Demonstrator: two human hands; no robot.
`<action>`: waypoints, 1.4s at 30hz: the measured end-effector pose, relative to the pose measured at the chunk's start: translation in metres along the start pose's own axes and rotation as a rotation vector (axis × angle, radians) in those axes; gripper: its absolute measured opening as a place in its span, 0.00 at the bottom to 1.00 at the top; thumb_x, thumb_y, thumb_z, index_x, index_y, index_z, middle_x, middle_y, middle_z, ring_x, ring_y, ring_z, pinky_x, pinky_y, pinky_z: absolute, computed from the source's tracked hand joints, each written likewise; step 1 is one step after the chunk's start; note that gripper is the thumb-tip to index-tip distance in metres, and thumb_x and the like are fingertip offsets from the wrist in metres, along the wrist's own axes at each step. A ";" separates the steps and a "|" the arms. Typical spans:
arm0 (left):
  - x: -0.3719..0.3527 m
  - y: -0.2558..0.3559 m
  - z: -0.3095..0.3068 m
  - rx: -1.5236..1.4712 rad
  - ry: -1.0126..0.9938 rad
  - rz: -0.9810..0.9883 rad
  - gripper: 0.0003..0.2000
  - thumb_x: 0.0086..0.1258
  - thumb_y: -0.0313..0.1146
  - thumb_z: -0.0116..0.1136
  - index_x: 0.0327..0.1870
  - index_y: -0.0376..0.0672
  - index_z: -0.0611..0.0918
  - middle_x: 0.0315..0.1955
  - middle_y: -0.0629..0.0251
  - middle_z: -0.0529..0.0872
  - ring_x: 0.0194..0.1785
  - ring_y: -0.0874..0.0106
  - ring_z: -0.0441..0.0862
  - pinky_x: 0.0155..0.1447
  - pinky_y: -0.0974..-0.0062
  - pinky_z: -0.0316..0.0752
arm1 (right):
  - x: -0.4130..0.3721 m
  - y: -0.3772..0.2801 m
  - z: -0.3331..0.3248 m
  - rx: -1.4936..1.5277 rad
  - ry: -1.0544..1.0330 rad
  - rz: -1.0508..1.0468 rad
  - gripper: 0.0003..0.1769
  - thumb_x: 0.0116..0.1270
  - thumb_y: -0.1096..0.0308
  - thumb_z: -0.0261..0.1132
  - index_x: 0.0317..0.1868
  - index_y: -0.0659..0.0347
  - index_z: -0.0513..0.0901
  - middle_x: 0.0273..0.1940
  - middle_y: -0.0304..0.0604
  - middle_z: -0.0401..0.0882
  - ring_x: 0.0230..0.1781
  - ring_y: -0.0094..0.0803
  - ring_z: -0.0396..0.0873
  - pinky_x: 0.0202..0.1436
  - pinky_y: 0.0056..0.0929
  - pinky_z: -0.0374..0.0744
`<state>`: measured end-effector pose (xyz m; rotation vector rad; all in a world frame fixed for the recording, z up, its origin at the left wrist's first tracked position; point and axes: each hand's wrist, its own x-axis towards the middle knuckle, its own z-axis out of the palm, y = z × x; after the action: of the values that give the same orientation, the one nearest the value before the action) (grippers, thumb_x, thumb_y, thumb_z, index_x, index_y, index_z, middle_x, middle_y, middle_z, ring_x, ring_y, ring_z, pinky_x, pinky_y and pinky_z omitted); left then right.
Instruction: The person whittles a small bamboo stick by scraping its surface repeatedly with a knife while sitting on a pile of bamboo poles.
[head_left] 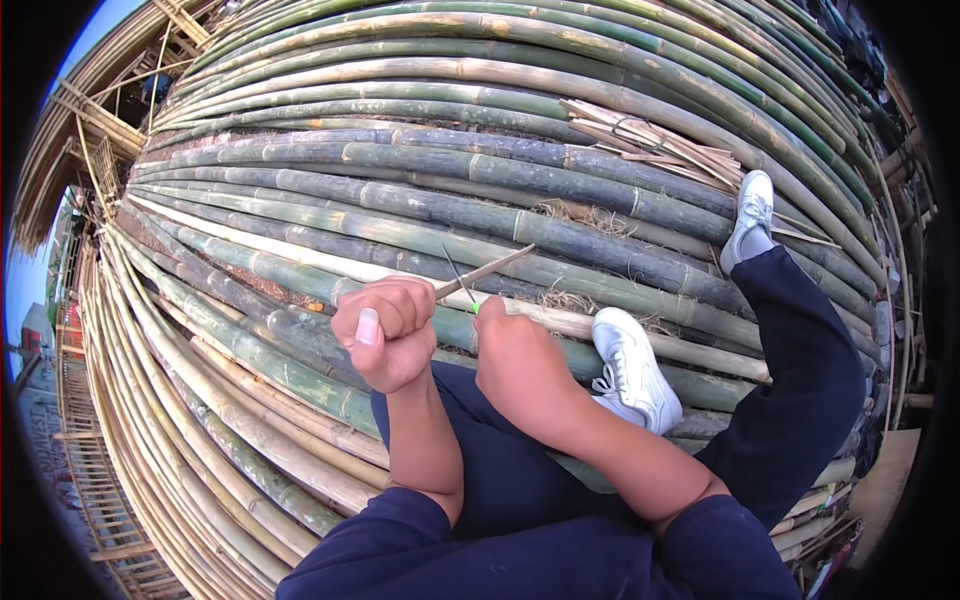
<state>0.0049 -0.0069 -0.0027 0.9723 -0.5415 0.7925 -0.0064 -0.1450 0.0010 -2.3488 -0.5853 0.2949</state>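
Observation:
My left hand (388, 330) is closed in a fist around a short split bamboo strip (500, 264), whose free end points up and to the right. Close beside it, my right hand (522, 365) is wrapped around a thin knife; a bit of bright green handle (478, 306) shows at the fingers. The narrow dark blade (457, 266) crosses the strip; whether it touches cannot be made out. Most of the handle and the strip's other end are hidden in my fists.
Long bamboo poles (420, 205) lie side by side beneath me. A tied bundle of split sticks (655, 145) rests near my farther white shoe (755, 205). Curled shavings (590, 218) are scattered on the poles. Bamboo racks (100, 115) stand at the left.

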 end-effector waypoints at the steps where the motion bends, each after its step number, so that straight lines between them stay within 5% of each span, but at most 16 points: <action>1: -0.002 0.001 0.006 0.014 -0.036 -0.009 0.19 0.65 0.29 0.47 0.13 0.43 0.58 0.09 0.71 0.56 0.12 0.78 0.51 0.18 0.75 0.45 | 0.007 0.003 0.001 0.003 0.003 0.002 0.05 0.59 0.81 0.58 0.36 0.72 0.71 0.26 0.64 0.82 0.32 0.57 0.86 0.33 0.47 0.84; 42: 0.001 -0.001 -0.004 0.005 -0.029 0.008 0.19 0.66 0.30 0.45 0.14 0.44 0.57 0.09 0.73 0.55 0.12 0.79 0.48 0.18 0.76 0.44 | 0.009 0.006 0.007 -0.140 0.053 0.045 0.03 0.64 0.77 0.57 0.37 0.70 0.73 0.27 0.59 0.84 0.30 0.52 0.87 0.31 0.43 0.86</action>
<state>0.0067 -0.0031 -0.0049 0.9884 -0.5691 0.7884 0.0005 -0.1405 -0.0085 -2.4988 -0.5438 0.2174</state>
